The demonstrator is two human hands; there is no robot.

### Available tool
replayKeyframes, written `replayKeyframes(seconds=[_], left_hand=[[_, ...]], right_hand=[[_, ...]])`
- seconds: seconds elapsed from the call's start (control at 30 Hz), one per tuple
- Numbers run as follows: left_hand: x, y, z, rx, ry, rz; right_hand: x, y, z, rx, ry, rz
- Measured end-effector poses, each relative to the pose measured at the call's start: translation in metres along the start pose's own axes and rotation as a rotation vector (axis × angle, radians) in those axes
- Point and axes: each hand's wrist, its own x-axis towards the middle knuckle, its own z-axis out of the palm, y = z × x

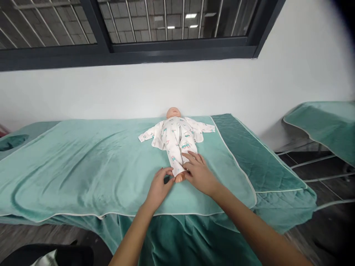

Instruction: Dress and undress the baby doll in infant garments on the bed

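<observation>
The doll [177, 127] lies face up on the light green blanket [97, 166], head toward the wall [124, 92], both sleeves spread wide. From my end, the trousers [172, 149] look like the trouble spot. One bare foot [180, 177] pokes out of a cuff; the other is hidden.

My left hand [160, 186] has its fingertips at that cuff, thumb apart from the forefinger and beside the foot; I can't tell whether any cloth is pinched. My right hand [202, 175] lies over the other lower leg, fingers loosely bent and spread, and I can't tell if it grips. If I pulled on one cuff alone, the trousers could twist or slip down; a toe could snag the hem.

The jacket [156, 136] flares loosely at the sides, so a tug could ruck it up. The blanket is already creased, and dragging the doll toward the near edge could bunch it or slide it over the quilted cover [266, 162].
</observation>
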Motion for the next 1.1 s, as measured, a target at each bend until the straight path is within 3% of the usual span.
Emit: replayKeyframes(seconds=[0.13,0.23,0.43,0.63,0.73,0.93,1.1], left_hand=[[0.0,0.017,0.003,-0.123,0.067,-0.032],[0.01,0.032,0.002,-0.104,0.127,-0.005],[0.025,0.047,-0.006,0.016,0.035,0.122],[0.021,0.043,-0.011,-0.004,0.047,0.072],[0.01,0.035,-0.019,0.077,0.085,0.115],[-0.013,0.028,-0.03,0.255,0.002,0.233],[-0.01,0.027,-0.035,0.236,0.058,0.157]], right_hand=[[0.01,-0.004,-0.013,0.225,0.094,-0.014],[0.018,-0.007,-0.02,0.276,0.132,-0.044],[0.024,-0.006,-0.032,0.31,0.081,-0.035],[0.027,-0.012,-0.037,0.258,0.047,-0.063],[0.023,-0.01,-0.037,0.126,-0.001,-0.116],[0.003,-0.012,-0.032,0.084,-0.121,-0.168],[0.003,0.003,-0.046,0.073,-0.11,-0.085]])
